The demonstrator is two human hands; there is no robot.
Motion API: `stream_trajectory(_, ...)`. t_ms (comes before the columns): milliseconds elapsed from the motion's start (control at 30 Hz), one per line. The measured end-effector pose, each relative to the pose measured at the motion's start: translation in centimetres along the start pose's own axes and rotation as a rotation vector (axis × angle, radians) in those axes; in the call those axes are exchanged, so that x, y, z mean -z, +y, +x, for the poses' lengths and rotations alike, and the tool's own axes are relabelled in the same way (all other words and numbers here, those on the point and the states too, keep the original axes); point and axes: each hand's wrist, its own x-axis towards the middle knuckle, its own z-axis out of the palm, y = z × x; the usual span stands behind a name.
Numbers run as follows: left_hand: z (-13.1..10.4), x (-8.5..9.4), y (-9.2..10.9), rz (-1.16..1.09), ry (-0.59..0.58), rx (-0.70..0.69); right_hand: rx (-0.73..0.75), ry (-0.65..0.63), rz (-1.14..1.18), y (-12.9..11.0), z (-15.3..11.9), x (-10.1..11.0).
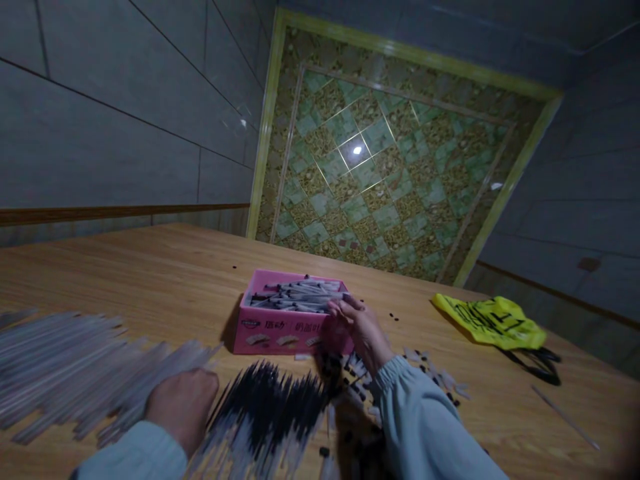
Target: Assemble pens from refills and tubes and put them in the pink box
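Left fingers: curled, lower left; I can't tell on what.
Dark-ended sticks: bottom centre, uncountable.
Clear tubes: many, left.
Right fingers: bent at the box's rim; grasp unclear, mid-handling, I judge.
Pink box: one, centre, sticks inside.
Yellow bag: one, right.

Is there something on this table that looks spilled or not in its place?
Yes: small black and whitish pieces lie scattered beside the right sleeve, unlike the sticks gathered in the pink box. A few black bits lie alone farther off.
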Motion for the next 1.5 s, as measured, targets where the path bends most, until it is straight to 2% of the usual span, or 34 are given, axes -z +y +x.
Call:
stream_trajectory(100, 0.2, -0.9, -0.1, 0.105, -0.030, -0.023, 0.017, -0.052, -0.024, 0.0, -0.6, 0.1)
stream_trajectory(233, 0.2, -1.4, 0.5, 0.155, -0.026, -0.025, 0.068, -0.112, -0.169, -0.4, -3.0, 1.4)
stream_trajectory(400, -0.4, 0.0, 1.7, 0.153, 0.055, -0.030, 0.145, -0.177, -0.452, 0.8, -6.5, 3.0)
stream_trajectory(467, -0.6, 0.8, 2.2, 0.004, 0.139, -0.057, 0.154, -0.256, -0.553, 1.8, -7.9, 3.4)
stream_trajectory(533, -0.8, 1.1, 2.8, -0.295, 0.203, -0.085, 0.170, -0.386, -0.672, 2.8, -9.2, 3.7)
stream_trajectory(567, -0.8, 1.0, 3.2, -0.490, 0.196, -0.084, 0.201, -0.479, -0.777, 3.3, -9.7, 3.8)
stream_trajectory(600, -0.9, 0.7, 3.7, -0.705, 0.164, -0.061, 0.242, -0.579, -0.902, 3.7, -10.2, 3.8)
stream_trajectory(700, -1.1, -0.7, 5.1, -1.334, -0.112, 0.037, 0.369, -0.801, -1.237, 4.5, -11.0, 3.6)
stream_trajectory(767, -1.3, -1.7, 5.8, -1.601, -0.228, 0.098, 0.418, -0.828, -1.323, 4.7, -11.3, 3.3)
stream_trajectory(833, -1.4, -2.3, 6.3, -1.780, -0.279, 0.185, 0.472, -0.845, -1.389, 4.5, -11.5, 3.0)
stream_trajectory(1033, -1.5, -2.4, 6.2, -2.069, -0.345, 0.523, 0.526, -0.955, -1.467, 3.4, -12.0, 2.7)
stream_trajectory(1300, -1.3, -2.1, 6.4, -2.176, -0.227, 0.650, 0.618, -0.984, -1.528, 4.4, -12.0, 3.1)
stream_trajectory(1433, -1.4, -1.8, 6.5, -2.207, -0.194, 0.694, 0.726, -0.937, -1.348, 4.9, -11.6, 3.6)
stream_trajectory(1500, -1.4, -1.6, 6.5, -2.224, -0.186, 0.715, 0.768, -0.837, -1.151, 4.4, -11.7, 3.6)
